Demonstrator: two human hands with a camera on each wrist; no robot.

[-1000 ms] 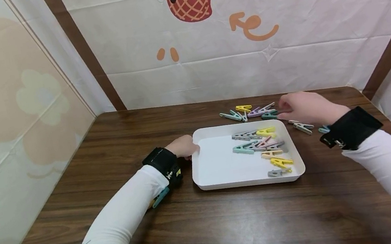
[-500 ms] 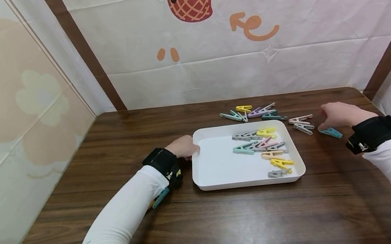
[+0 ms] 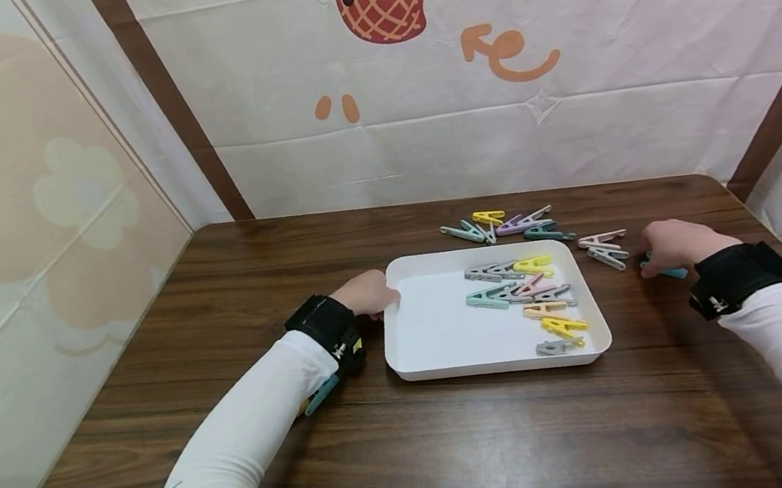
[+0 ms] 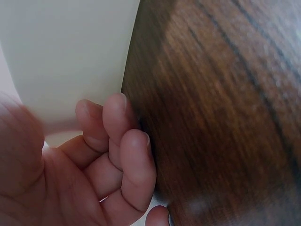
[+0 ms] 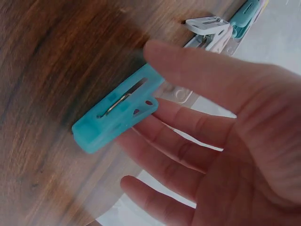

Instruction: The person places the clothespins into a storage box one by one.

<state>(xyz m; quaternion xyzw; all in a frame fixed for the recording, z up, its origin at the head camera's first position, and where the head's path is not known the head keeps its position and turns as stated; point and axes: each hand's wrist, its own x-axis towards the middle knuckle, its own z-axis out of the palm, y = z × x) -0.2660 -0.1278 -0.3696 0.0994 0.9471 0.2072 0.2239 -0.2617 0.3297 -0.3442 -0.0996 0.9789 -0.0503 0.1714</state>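
Both hands are in use in the head view: the white tray is held at its left edge by the left hand, while the blue peg, out on the table well to the right of the tray, is half covered by the right hand. A bunch of pegs is already laid in the tray, mostly on its right side; others, like the dark green peg, are left loose behind it.

Left wrist view: fingers are curled against the outside of the tray, so it's being steadied, by the look of it.

Right wrist view is the good one. Blue peg is flanked by thumb and fingers, but whether it's actually pinched can't be told. Seems the pick-up step is what's in hand. Next, probably, a firm pinch is needed, then a clean lift toward the tray.
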